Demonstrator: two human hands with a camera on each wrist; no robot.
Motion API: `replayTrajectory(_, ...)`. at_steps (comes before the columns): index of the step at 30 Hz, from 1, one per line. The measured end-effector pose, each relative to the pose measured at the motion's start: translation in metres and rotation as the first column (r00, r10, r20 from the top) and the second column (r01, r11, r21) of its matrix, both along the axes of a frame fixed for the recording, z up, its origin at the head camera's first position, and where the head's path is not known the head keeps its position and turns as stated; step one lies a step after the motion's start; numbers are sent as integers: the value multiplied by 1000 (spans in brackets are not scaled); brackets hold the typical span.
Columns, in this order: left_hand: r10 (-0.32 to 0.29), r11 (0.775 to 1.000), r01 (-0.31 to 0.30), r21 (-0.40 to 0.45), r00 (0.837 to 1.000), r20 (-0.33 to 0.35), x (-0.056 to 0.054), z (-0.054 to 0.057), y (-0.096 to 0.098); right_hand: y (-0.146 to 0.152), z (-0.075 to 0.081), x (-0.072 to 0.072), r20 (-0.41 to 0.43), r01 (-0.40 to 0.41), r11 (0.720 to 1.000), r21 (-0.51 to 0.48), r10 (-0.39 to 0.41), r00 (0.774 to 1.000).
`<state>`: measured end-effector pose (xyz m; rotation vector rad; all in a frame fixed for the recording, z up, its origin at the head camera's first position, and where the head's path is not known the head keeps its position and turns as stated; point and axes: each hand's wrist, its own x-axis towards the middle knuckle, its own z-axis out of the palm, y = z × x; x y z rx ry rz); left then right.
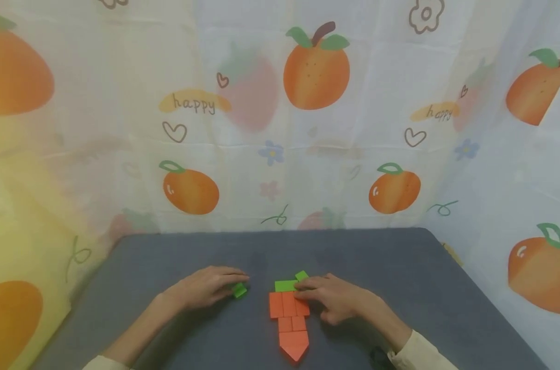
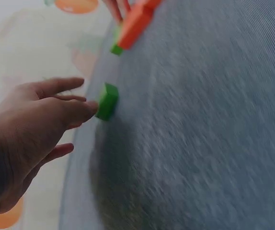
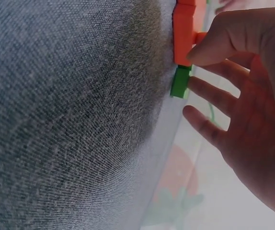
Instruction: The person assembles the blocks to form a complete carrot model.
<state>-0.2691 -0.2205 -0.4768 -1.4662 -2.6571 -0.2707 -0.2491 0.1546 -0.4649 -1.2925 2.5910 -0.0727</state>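
Orange blocks point(image 1: 292, 324) lie edge to edge on the table in a carrot-like shape, with a triangular point toward me. A green rectangular block point(image 1: 285, 285) sits against their far edge, and a tilted smaller green block point(image 1: 302, 276) is beyond its right end. My right hand point(image 1: 340, 298) reaches in from the right, fingertips right at the green and upper orange blocks, with the fingers spread in the right wrist view. To the left, my left hand point(image 1: 208, 285) is at a separate green block point(image 2: 108, 101), its thumb tip overlapping that block and the other fingers extended.
The blocks lie on a dark grey cloth-covered table point(image 1: 178, 252). Behind and beside it hangs a pale curtain point(image 1: 317, 154) printed with oranges and hearts. A small black object point(image 1: 380, 357) is by the right sleeve point(image 1: 420, 354).
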Motion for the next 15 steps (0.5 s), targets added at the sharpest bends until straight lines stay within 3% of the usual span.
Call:
replayTrajectory(3, -38, 999, 38, 8, 999, 18, -3, -12, -3, 3, 1, 1, 17, 14, 1000, -5, -14, 1000)
replayTrajectory(6, -53, 998, 54, 27, 999, -10, -1, -20, -1, 3, 3, 3, 37, 25, 1000, -2, -24, 999)
replayTrajectory(11, -2, 998, 10, 61, 991, -132, 1, -17, 4, 1, 6, 3, 51, 32, 999, 5, -32, 998)
replayTrajectory(15, 65, 994, -47, 103, 983, -172, -6, -14, 13, 1, 5, 3, 45, 30, 1000, 1, -30, 999)
